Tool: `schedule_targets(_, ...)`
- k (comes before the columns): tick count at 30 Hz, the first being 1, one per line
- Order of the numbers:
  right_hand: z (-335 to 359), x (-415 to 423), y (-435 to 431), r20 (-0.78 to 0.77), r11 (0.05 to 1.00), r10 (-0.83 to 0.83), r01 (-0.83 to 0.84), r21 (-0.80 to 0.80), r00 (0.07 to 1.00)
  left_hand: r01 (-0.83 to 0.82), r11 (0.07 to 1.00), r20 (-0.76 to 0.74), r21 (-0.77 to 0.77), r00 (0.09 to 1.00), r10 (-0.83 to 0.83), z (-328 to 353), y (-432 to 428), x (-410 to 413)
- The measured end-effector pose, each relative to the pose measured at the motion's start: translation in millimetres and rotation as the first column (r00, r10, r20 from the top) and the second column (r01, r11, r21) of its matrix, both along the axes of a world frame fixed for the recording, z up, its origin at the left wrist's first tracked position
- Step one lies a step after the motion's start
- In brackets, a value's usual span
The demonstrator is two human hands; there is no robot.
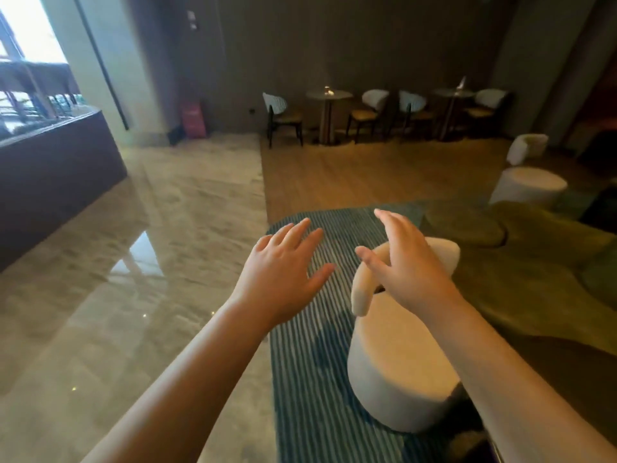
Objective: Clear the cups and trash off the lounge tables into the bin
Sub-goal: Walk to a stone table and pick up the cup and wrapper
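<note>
Cup-like item [329, 91], small & blurry w/ a glint, stands on a round desk [340, 94] at the back wall, well apart from both hands.

L fingers [302, 228]: straight, spread wide, holding nothing. R fingers [389, 218]: straight, close together, thumb out to the side, also holding nothing. L hand [283, 272] is palm down in the air above a striped teal rug [307, 362]. R hand [409, 272] is tilted, thumb side toward the L, in front of a cream armchair [397, 359] w/ a curved back. Can't tell if it touches the chair. Both forearms are bare & reach fwd from the bottom edge.

The armchair stands on the striped rug, w/ a green rug [534, 262] to its R. L of the striped rug is glossy marble floor [133, 262]; beyond the rug, wood floor [367, 175]. Farther R sits a round cream pouf [531, 185], w/ a second cream armchair [527, 147] behind it.

At the back wall, chairs [370, 106] flank the desk w/ the cup-like item. A second round desk [453, 92] to its R carries a pointed upright item [462, 82], too small to id. Red object [193, 118] stands at the wall near a pillar. Dark counter [56, 162] is far L, under a bright window [30, 28].
</note>
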State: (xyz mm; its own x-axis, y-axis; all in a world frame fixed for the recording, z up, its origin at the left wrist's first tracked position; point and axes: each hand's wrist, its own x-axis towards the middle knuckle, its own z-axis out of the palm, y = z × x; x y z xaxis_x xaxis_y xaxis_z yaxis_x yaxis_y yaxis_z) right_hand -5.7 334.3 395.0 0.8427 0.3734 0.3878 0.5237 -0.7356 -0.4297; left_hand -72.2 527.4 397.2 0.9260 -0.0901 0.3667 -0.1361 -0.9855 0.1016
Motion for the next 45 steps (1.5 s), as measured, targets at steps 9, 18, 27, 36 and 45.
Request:
schedule_targets(9,18,77,154,0.144,0.996,0.065,-0.073,0.054,0.987,0.018,1.000,0.140,0.002,0.990,-0.018,28,175,77)
schedule_targets(18,9,190,225,0.139,0.985,-0.070,0.046,0.167,0.988,0.058,0.964,0.153,-0.260,0.988,-0.018,-4,244,221)
schedule_targets(27,1,405,279,0.052,0.974,-0.107,0.094,0.205,0.993,-0.069,0.986,0.056,-0.152,0.995,0.079,-10,318,430)
schedule_targets(36,8,590,343,0.067,0.975,-0.075,0.059,0.216,0.995,0.004,0.977,0.127,-0.213,0.992,0.023,15,378,600)
schedule_targets(45,-12,786,417,0.043,0.967,-0.159,0.147,0.206,0.986,0.071,0.960,0.100,-0.272,0.994,-0.045,-12,446,810)
